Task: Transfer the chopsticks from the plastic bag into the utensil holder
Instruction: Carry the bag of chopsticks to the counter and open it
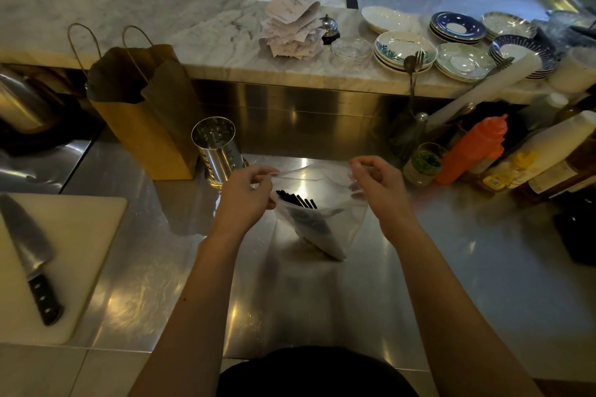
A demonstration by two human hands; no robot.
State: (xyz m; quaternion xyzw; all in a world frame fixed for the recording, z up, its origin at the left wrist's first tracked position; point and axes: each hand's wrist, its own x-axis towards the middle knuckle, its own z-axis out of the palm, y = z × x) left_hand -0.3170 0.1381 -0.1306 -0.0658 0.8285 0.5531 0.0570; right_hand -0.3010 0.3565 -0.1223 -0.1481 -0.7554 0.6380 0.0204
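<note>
arms: bare, no sleeves in view | torso: dark garment

Hands at plastic bag mouth

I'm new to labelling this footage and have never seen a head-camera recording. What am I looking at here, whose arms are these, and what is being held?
There is no machine: one wide-angle camera worn on a person's head looks down at their own arms. The left hand and right hand each pinch an edge of a clear plastic bag, pulling its mouth open above a steel counter. Black chopsticks stand inside the bag. Behind the left hand stands the perforated metal utensil holder, beside a brown paper bag. Far left, a knife lies on a cutting board.
</note>
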